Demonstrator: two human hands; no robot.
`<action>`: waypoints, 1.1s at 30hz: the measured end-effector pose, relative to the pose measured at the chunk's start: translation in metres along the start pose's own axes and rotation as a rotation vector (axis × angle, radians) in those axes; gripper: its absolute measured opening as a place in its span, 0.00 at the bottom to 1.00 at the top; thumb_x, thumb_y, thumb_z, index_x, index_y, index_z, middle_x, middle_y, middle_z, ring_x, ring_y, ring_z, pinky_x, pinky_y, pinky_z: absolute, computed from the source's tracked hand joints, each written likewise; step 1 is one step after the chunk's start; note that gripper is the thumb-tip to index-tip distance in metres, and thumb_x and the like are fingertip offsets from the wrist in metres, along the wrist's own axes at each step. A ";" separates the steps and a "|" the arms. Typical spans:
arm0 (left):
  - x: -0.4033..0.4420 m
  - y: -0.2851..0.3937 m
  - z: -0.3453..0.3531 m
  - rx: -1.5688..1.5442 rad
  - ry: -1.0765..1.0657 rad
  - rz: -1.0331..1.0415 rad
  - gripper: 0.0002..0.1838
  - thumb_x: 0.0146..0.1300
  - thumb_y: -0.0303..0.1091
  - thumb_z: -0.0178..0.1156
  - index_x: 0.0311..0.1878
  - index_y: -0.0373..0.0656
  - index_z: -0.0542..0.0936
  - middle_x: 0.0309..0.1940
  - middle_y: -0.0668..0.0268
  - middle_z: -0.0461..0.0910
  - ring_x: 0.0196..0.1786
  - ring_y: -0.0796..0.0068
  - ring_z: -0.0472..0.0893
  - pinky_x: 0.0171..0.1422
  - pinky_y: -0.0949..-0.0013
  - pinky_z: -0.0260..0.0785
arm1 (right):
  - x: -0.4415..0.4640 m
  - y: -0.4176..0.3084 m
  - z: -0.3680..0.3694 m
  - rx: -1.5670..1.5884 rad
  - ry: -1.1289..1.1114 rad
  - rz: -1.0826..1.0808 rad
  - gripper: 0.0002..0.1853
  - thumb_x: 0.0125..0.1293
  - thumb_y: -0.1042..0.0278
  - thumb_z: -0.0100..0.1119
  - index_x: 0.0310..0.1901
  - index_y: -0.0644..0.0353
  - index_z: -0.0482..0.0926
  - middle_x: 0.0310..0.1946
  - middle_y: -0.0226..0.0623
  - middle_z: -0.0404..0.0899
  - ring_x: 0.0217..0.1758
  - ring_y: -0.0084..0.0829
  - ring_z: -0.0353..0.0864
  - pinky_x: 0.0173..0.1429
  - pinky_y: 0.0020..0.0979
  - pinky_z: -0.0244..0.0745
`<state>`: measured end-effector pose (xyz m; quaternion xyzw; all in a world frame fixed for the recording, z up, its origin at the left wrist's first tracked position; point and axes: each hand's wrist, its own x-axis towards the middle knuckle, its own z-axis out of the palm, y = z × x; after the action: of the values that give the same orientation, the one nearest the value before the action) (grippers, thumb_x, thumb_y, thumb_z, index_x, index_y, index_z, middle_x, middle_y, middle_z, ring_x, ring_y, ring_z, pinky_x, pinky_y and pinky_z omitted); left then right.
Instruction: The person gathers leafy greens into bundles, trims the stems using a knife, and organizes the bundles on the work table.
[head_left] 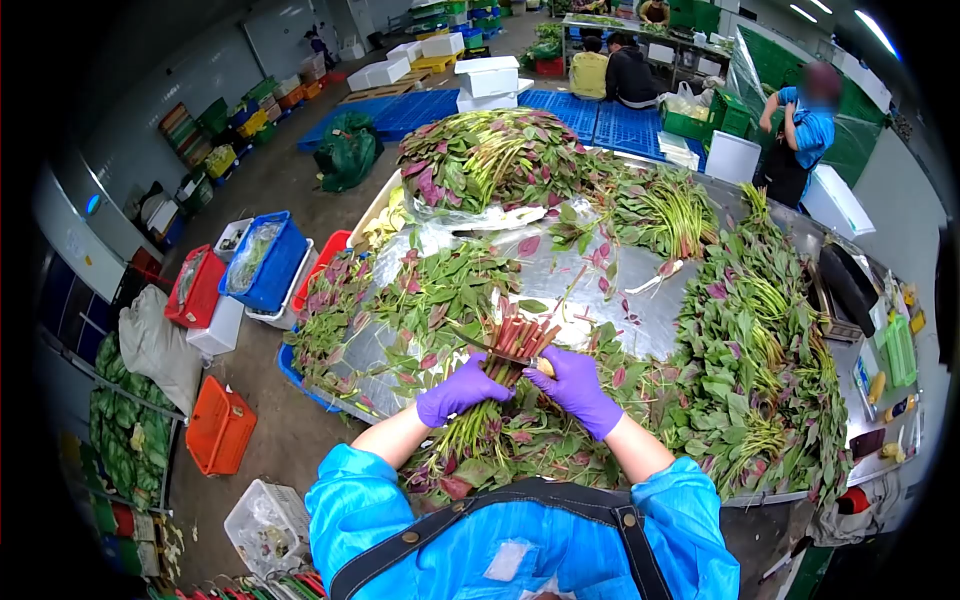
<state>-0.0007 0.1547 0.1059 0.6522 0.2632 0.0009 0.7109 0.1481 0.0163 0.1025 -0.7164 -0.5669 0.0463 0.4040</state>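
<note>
My left hand (pixel 465 388), in a purple glove, is wrapped round a bunch of leafy greens (pixel 478 428) near the table's front edge. The cut reddish stems (pixel 522 335) point away from me and the leaves lie toward my body. My right hand (pixel 578 388), also gloved in purple, is closed on the light handle of a knife (pixel 512 358). Its dark blade lies across the stems, between my two hands. Loose leaves and stem pieces surround the bunch on the metal table (pixel 655 318).
A large heap of greens (pixel 490 160) stands at the table's back, with long rows (pixel 760 350) on the right. Baskets, including an orange one (pixel 220 425), sit on the floor at left. A person in blue (pixel 800 130) stands at the back right; others sit farther back.
</note>
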 end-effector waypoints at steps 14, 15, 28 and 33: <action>-0.014 0.003 -0.001 -0.179 -0.125 -0.029 0.37 0.36 0.19 0.65 0.57 0.40 0.69 0.49 0.67 0.75 0.51 0.74 0.73 0.56 0.70 0.64 | -0.024 0.027 0.017 -0.023 -0.121 0.153 0.25 0.58 0.40 0.51 0.42 0.55 0.76 0.23 0.45 0.78 0.27 0.47 0.78 0.31 0.40 0.72; -0.011 0.001 0.001 -0.177 -0.130 -0.029 0.37 0.36 0.19 0.65 0.57 0.40 0.69 0.49 0.67 0.75 0.51 0.74 0.73 0.56 0.70 0.64 | -0.020 0.025 0.017 -0.026 -0.117 0.156 0.25 0.58 0.40 0.51 0.42 0.55 0.76 0.23 0.45 0.78 0.27 0.47 0.78 0.31 0.40 0.72; -0.019 0.036 -0.010 0.217 0.138 -0.091 0.36 0.34 0.29 0.68 0.52 0.30 0.68 0.42 0.58 0.77 0.42 0.70 0.77 0.49 0.69 0.68 | -0.040 0.037 0.026 0.114 0.107 0.169 0.23 0.58 0.43 0.53 0.39 0.58 0.76 0.25 0.46 0.78 0.27 0.47 0.79 0.31 0.39 0.73; -0.004 0.016 -0.012 0.313 0.101 0.017 0.28 0.34 0.32 0.68 0.44 0.34 0.76 0.34 0.61 0.79 0.36 0.69 0.79 0.43 0.68 0.70 | -0.015 -0.010 0.000 0.122 0.147 0.166 0.22 0.59 0.44 0.53 0.35 0.59 0.76 0.22 0.46 0.77 0.25 0.45 0.78 0.29 0.40 0.72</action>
<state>-0.0030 0.1666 0.1221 0.7562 0.2899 -0.0015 0.5866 0.1348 0.0043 0.1032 -0.7364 -0.4707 0.0611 0.4821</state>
